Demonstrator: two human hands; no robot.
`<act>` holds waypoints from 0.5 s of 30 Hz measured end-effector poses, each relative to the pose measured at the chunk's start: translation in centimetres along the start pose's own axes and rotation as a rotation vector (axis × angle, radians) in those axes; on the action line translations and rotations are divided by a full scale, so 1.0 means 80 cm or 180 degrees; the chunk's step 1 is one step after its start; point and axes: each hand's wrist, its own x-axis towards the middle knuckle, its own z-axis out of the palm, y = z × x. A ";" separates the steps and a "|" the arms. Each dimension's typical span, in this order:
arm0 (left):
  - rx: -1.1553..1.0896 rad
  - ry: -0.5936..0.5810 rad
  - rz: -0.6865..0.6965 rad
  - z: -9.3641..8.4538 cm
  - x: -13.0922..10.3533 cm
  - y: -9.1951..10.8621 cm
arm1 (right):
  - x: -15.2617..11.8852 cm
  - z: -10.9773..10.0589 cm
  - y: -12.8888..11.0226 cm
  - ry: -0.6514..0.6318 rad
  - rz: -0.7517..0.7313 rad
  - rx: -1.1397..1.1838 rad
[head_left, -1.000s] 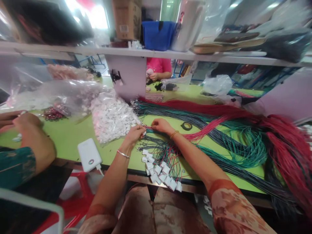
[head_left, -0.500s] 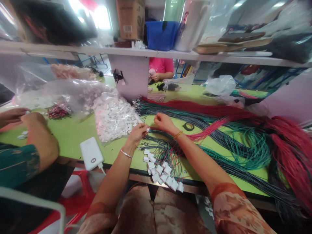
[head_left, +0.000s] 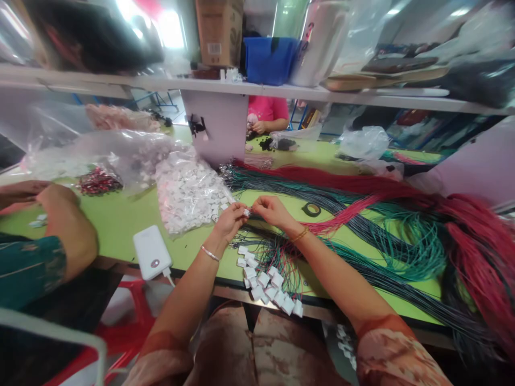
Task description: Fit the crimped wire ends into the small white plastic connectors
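Observation:
My left hand (head_left: 232,220) pinches a small white plastic connector housing (head_left: 247,213) between thumb and fingers. At its right side, the closed fingertips of my right hand (head_left: 270,210) almost touch the housing, pinching what looks like a thin wire, mostly hidden by the fingers. Below both hands lie loose dark and red wires (head_left: 277,249). Several finished-looking white connectors (head_left: 263,280) with wires sit in a pile at the table's front edge. Left of my hands rests a clear bag of white housings (head_left: 189,195).
Long bundles of red wires (head_left: 341,179), green wires (head_left: 418,246) and grey wires (head_left: 362,230) cover the right side. A tape roll (head_left: 311,209) lies beyond my right wrist. A white power bank (head_left: 152,252) is at left, near a co-worker's arm (head_left: 68,225). A shelf (head_left: 161,80) crosses above.
My right hand has moved left and slightly down, bringing its fingertips to the housing in my left hand. The left hand stays nearly in place.

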 end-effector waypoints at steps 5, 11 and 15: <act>-0.0061 -0.0102 -0.0028 0.001 0.001 -0.002 | -0.018 0.001 0.019 -0.0045 0.0203 0.0139; 0.0075 -0.0104 0.0044 0.002 0.000 -0.001 | -0.020 0.005 0.017 0.0002 0.0294 0.0163; 0.0459 -0.0062 0.0254 0.005 0.000 -0.006 | -0.022 0.012 0.020 0.0036 0.0300 0.0200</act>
